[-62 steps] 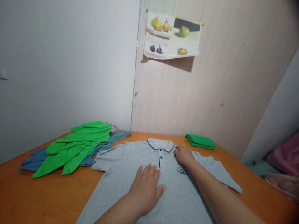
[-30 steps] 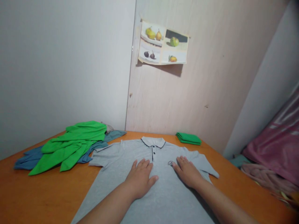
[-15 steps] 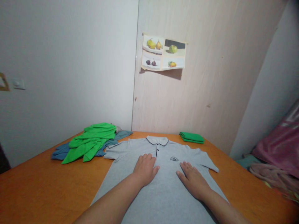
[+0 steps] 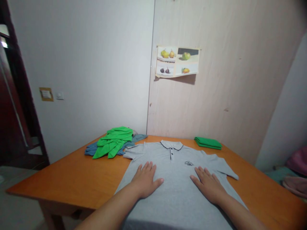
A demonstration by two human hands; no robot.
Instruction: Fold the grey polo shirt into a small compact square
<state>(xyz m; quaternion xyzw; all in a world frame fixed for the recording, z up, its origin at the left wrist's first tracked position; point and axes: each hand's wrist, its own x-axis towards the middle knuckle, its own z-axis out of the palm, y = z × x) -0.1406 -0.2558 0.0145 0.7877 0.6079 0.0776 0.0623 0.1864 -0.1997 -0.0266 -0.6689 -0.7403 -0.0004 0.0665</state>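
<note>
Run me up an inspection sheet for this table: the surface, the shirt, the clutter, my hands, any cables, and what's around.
Surface: orange-brown flat tabletop, left corner in view.
Job's things: light-grey fabric polo shirt, spread out, collar at the far end, black emblem on the chest.
Clutter: rumpled bright-green cloth heaped over blue-grey fabric at left; folded green cloth at far right.
Hands: left hand and right hand palm down on the shirt, fingers spread, nothing in either grip.
Cables: nothing clearly seen.
Surroundings: white wall; pale wood-grain panel bearing a paper sheet of fruit pictures.
</note>
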